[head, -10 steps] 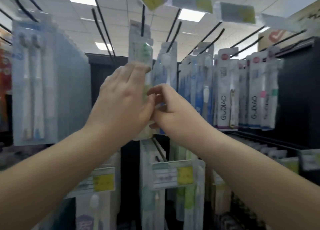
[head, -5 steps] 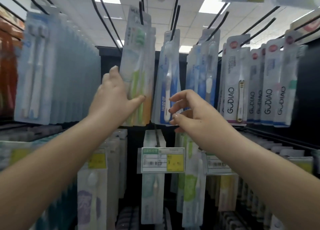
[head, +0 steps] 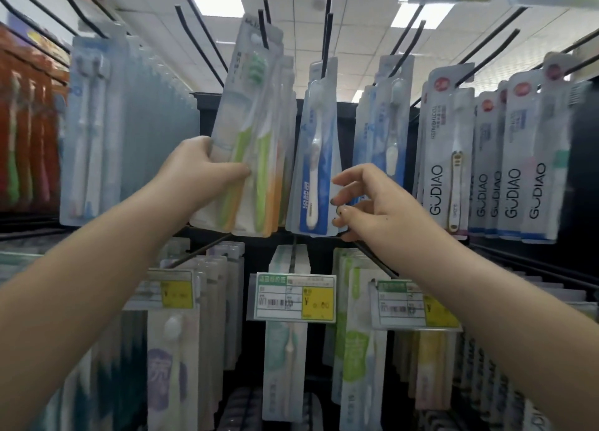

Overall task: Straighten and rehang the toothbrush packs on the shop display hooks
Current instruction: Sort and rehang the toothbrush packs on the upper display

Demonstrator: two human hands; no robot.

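The left hand (head: pixel 197 168) grips the green pack (head: pixel 246 132) by its lower left edge, thumb across the front and fingers behind; the pack leans with its top to the right, its hang hole at a black hook (head: pixel 262 28) overhead, though whether the hook passes through the hole cannot be told; more packs of the same kind hang close behind it, some with orange handles.

Just right of the green pack hangs the blue pack (head: pixel 314 158), on a hook of its own, with a white brush on a blue card; the right hand (head: pixel 369 200) is at that pack's lower right edge, fingers loosely curled and spread, gripping nothing; its fingertips (head: pixel 337 181) lie on or just in front of the card, and contact cannot be told.

Further right of the green pack hang another blue row (head: pixel 387 119) and then the GUDIAO packs (head: pixel 450 158), upright; to its left, a deep row of pale packs (head: pixel 94 132) with white brushes, and beyond them blurred orange ones (head: pixel 29 139).

Below the green pack a price tag (head: pixel 295 296) in green and yellow sits on a lower hook's end, with more packs hanging under it.
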